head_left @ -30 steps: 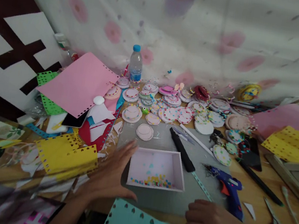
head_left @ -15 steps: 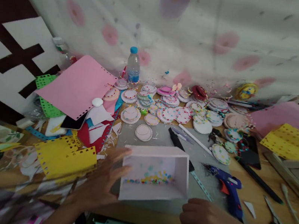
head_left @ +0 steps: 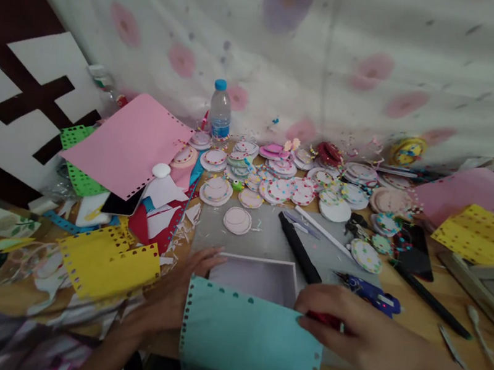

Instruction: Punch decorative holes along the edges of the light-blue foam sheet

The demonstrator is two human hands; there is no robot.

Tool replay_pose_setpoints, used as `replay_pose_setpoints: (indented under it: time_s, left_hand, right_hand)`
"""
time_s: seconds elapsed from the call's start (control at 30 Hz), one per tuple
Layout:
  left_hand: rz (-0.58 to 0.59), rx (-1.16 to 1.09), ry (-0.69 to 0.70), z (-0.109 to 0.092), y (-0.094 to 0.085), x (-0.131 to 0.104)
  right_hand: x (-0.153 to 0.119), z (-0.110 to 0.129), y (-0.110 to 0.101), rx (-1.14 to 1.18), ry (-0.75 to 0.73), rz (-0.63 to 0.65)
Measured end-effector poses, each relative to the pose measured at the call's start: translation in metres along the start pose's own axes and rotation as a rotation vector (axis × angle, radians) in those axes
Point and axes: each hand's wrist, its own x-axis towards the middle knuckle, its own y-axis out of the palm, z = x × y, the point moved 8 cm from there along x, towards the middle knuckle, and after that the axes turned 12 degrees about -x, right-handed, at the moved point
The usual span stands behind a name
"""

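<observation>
A white box (head_left: 256, 274) lies on the grey mat, its near part hidden behind a teal sheet (head_left: 250, 342) with punched holes along its edges. My left hand (head_left: 184, 287) is at the box's left side, fingers bent around its edge and the sheet's left edge close by. With thumb and fingers pinched, my right hand (head_left: 338, 318) holds the teal sheet by its upper right corner. A small red thing (head_left: 326, 319) shows between the fingers of that hand; what it is cannot be told.
Behind the box stand many decorated paper discs (head_left: 277, 190) and a water bottle (head_left: 220, 112). A blue glue gun (head_left: 373, 294), black marker (head_left: 297, 249) and partly hidden scissors (head_left: 455, 349) lie rightward. Yellow punched paper (head_left: 117, 264) lies left.
My right hand has risen and now holds the teal sheet, lifted from the near edge to in front of the box. The box sits flatter, and its colourful bits are hidden from view.
</observation>
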Motion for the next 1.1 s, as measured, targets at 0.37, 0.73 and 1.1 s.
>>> replay_pose_setpoints:
  time_s: [0.37, 0.73, 1.1]
  left_hand:
    - [-0.332, 0.142, -0.072, -0.025, -0.075, -0.025]
    - [0.005, 0.114, -0.028, -0.038, 0.017, 0.002]
    - [0.001, -0.024, -0.037, -0.033, -0.004, 0.025]
  right_hand:
    - [0.024, -0.019, 0.017, 0.108, 0.028, 0.167]
    - [0.029, -0.028, 0.032, 0.333, 0.111, 0.094]
    - [0.051, -0.042, 0.013, 0.396, 0.174, -0.063]
